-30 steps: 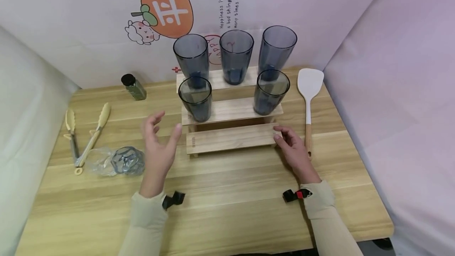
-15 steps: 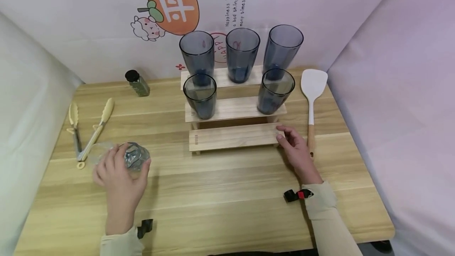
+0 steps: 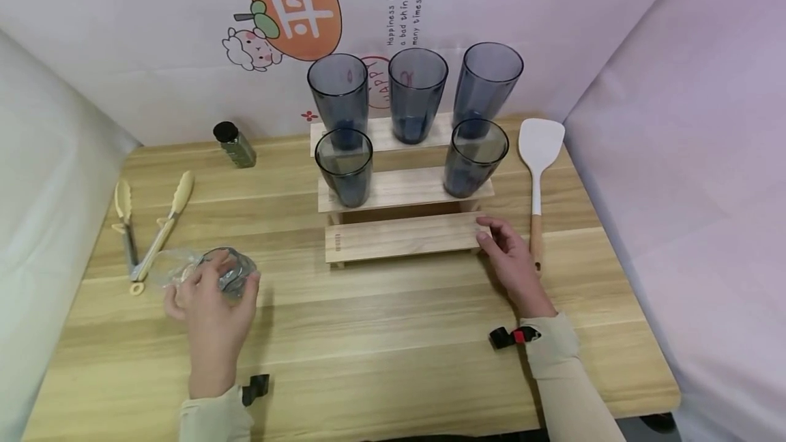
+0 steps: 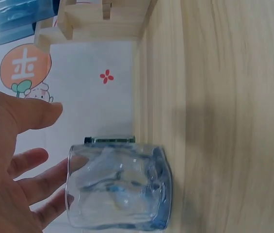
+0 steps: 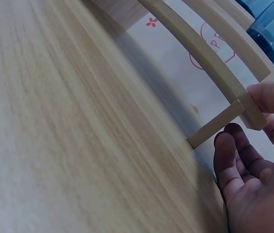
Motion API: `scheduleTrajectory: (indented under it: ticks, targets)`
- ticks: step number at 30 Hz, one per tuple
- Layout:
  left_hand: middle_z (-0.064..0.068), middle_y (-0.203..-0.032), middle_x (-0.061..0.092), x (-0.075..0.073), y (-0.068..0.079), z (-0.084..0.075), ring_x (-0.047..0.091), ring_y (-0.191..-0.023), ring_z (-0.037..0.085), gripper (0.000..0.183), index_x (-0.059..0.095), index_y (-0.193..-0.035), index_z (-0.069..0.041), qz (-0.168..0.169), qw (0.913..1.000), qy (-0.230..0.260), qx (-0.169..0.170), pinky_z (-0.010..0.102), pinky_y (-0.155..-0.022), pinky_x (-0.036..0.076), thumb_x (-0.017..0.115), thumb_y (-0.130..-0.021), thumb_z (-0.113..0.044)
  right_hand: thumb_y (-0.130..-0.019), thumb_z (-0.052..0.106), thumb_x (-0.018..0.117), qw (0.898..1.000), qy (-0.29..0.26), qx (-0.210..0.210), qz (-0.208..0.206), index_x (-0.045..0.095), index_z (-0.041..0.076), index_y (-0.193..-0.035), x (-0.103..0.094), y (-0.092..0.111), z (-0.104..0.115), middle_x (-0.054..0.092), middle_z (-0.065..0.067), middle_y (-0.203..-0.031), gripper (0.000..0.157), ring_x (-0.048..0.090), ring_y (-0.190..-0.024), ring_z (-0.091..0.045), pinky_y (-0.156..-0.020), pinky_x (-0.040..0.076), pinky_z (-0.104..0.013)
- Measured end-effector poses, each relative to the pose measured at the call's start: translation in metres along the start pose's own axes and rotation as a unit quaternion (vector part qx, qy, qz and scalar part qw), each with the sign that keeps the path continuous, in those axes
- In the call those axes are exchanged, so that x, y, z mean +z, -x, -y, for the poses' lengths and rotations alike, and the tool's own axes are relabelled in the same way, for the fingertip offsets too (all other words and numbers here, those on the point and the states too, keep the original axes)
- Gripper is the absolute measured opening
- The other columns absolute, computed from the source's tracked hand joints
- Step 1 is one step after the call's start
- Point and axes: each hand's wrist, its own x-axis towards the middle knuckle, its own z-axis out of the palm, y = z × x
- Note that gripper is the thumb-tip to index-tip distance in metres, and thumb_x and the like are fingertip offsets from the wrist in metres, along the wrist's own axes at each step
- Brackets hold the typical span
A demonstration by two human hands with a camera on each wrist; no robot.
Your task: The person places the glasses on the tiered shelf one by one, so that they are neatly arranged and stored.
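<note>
A clear, bluish glass tumbler (image 4: pixel 120 194) with wavy walls stands upright on the table; it is also visible in the head view. My left hand (image 3: pixel 215 322) reaches over it with fingers spread. In the left wrist view its thumb is apart from the glass, and several fingertips are behind the rim; whether they touch it I cannot tell. My right hand (image 3: pixel 512 264) holds the right end of the lowest wooden shelf (image 3: pixel 399 237), thumb and index finger against the board. In the right wrist view its other fingers curl loosely below the shelf (image 5: pixel 209 65).
Several tall blue-grey glasses (image 3: pixel 417 97) stand on the two upper wooden steps (image 3: pixel 405 189). Tongs (image 3: pixel 156 247) and a dark-capped spice jar (image 3: pixel 236 145) lie at left. A white spatula (image 3: pixel 540 149) with a wooden handle lies at right.
My left hand has moved from beside the shelf down and left to the clear tumbler, its fingers shifting slightly there lately. The right hand stays at the shelf's end.
</note>
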Motion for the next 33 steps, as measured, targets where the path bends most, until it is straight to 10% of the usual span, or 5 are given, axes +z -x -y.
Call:
scheduleTrajectory:
  ticks: [13,23,33]
  targets:
    - [0.022,-0.128,0.058,0.020,0.005,-0.009,0.044,-0.118,0.043,0.051,0.059,-0.131,0.000,-0.015,0.9966,0.073,0.034,0.058,-0.107,0.012,0.081,-0.088,-0.018,-0.104,0.021,0.060,1.000,0.000,0.007,0.004,0.057,0.001,-0.137,-0.003,0.001,0.002,0.050,-0.012,-0.148,0.038,0.027,-0.148,-0.024,-0.108,0.033,-0.017]
    - [0.018,-0.141,0.029,0.044,-0.002,-0.009,0.032,-0.130,0.034,0.101,0.035,-0.152,-0.008,-0.018,0.9699,0.160,-0.183,0.057,-0.108,0.033,0.091,-0.076,-0.043,-0.104,0.020,0.061,1.000,0.004,0.005,0.003,0.058,0.003,-0.137,0.000,0.001,0.000,0.053,-0.011,-0.145,0.038,0.036,-0.142,-0.017,-0.105,0.036,-0.019]
    - [0.018,-0.145,0.039,0.047,-0.005,-0.004,0.037,-0.135,0.036,0.098,0.031,-0.153,-0.005,-0.002,0.9685,0.180,-0.172,0.053,-0.114,0.027,0.090,-0.079,-0.031,-0.104,0.022,0.061,1.000,0.007,0.005,0.000,0.058,0.003,-0.137,0.001,0.001,0.001,0.053,-0.010,-0.146,0.038,0.034,-0.144,-0.016,-0.107,0.033,-0.019]
